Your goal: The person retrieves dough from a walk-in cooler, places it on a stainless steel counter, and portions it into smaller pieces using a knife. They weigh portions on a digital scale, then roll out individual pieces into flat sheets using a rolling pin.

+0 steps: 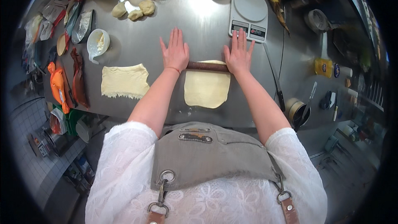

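Note:
A dark brown rolling pin (207,66) lies across the upper part of a flat pale sheet of dough (206,89) on the metal table. Over the pin's left end rests my left hand (175,54), palm down with its fingers stretched away from me. My right hand (239,54) lies flat in the same way on the right end, its fingertips close to the front of a white kitchen scale (250,10). Both palms hide the ends of the pin. To the left of my left forearm is a second dough sheet (124,81) with a ragged near edge.
Several dough balls (134,11) sit at the far left. A white bowl (98,43) holds something pale. Beyond it lies a metal scoop (83,27) with flour. A long knife (274,76) lies right of my right forearm, near a round tin (298,113). Orange bag (58,85) at left.

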Action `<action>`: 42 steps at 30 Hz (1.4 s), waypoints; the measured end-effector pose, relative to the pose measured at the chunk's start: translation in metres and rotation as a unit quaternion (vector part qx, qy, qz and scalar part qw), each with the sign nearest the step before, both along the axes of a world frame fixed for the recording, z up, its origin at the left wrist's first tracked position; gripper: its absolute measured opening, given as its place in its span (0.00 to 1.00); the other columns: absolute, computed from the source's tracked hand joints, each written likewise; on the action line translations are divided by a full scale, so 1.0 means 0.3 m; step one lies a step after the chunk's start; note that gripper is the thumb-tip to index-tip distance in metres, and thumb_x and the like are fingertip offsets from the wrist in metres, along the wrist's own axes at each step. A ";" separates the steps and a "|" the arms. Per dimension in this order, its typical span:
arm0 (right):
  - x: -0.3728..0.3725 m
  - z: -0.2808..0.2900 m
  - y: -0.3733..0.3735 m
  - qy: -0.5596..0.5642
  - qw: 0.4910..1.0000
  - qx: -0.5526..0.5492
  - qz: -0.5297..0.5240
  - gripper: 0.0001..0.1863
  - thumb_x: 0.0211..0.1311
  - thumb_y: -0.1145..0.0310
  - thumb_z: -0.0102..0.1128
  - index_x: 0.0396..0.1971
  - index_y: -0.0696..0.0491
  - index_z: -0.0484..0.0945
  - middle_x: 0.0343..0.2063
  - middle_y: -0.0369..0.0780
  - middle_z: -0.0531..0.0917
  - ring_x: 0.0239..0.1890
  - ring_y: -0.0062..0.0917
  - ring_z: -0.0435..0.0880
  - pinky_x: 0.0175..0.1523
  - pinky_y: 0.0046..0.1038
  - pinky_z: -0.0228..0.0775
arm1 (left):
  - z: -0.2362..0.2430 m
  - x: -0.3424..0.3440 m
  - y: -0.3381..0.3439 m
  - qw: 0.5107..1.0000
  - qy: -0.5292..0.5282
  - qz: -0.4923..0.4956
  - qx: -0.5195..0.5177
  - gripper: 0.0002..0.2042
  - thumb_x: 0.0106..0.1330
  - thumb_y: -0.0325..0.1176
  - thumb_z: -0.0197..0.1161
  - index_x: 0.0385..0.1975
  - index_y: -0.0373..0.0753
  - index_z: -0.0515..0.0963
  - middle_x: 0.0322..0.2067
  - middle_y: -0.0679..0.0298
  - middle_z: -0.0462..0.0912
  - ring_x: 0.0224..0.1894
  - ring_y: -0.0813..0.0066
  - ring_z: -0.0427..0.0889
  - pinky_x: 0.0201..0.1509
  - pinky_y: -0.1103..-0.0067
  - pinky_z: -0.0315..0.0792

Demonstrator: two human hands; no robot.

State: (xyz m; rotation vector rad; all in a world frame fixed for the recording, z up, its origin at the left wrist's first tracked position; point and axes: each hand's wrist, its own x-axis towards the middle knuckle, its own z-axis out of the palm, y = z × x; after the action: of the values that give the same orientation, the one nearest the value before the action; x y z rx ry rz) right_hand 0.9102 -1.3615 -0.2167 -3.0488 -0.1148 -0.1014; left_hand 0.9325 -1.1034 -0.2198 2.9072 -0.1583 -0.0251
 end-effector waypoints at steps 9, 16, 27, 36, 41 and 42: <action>-0.204 -0.039 -0.015 0.008 0.996 0.084 0.019 0.42 0.71 0.50 0.54 0.77 0.58 0.55 0.78 0.49 0.58 0.80 0.41 0.56 0.81 0.55 0.41 | -0.016 -0.272 0.019 0.996 0.008 -0.091 0.006 0.32 0.76 0.45 0.50 0.78 0.41 0.59 0.79 0.63 0.56 0.80 0.70 0.53 0.84 0.58 0.41; 0.005 -0.054 -0.013 0.058 0.998 0.016 0.012 0.39 0.73 0.49 0.51 0.80 0.44 0.54 0.80 0.43 0.53 0.82 0.37 0.50 0.82 0.53 0.34 | -0.081 -0.059 -0.002 0.996 -0.026 -0.080 0.006 0.29 0.73 0.40 0.51 0.75 0.43 0.65 0.78 0.67 0.60 0.79 0.69 0.58 0.83 0.54 0.46; 0.133 -0.004 -0.062 0.011 0.999 0.034 0.019 0.42 0.74 0.40 0.47 0.81 0.42 0.49 0.82 0.40 0.47 0.83 0.37 0.42 0.82 0.55 0.26 | -0.020 0.062 -0.064 0.998 0.006 -0.052 0.023 0.31 0.75 0.41 0.47 0.77 0.42 0.58 0.79 0.65 0.57 0.80 0.69 0.54 0.83 0.52 0.42; 0.228 0.000 -0.071 0.003 1.000 0.027 0.010 0.39 0.76 0.44 0.48 0.79 0.47 0.54 0.81 0.40 0.49 0.82 0.36 0.44 0.83 0.49 0.25 | 0.024 0.176 -0.080 0.999 -0.005 -0.029 0.032 0.30 0.78 0.43 0.44 0.79 0.44 0.55 0.81 0.66 0.50 0.82 0.68 0.49 0.84 0.54 0.37; 0.152 0.049 -0.082 -0.073 0.970 0.182 0.147 0.26 0.65 0.60 0.68 0.60 0.53 0.76 0.57 0.45 0.79 0.59 0.44 0.77 0.63 0.44 0.68 | 0.060 0.180 -0.033 0.998 -0.025 -0.033 -0.039 0.24 0.78 0.43 0.47 0.71 0.44 0.67 0.75 0.64 0.64 0.77 0.68 0.60 0.82 0.57 0.45; 0.123 0.047 -0.084 -0.028 0.969 0.180 0.164 0.26 0.64 0.60 0.69 0.59 0.53 0.77 0.55 0.45 0.80 0.57 0.44 0.77 0.61 0.43 0.69 | 0.063 0.170 -0.021 0.997 -0.008 -0.044 -0.066 0.22 0.78 0.43 0.48 0.68 0.44 0.70 0.72 0.64 0.67 0.75 0.68 0.63 0.81 0.58 0.48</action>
State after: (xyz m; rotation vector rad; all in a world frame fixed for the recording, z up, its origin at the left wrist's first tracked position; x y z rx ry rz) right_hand 0.9470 -1.3867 -0.2025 -2.6229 -0.5393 -0.1635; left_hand 0.9835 -1.1097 -0.2009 2.7674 -0.2809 -0.0049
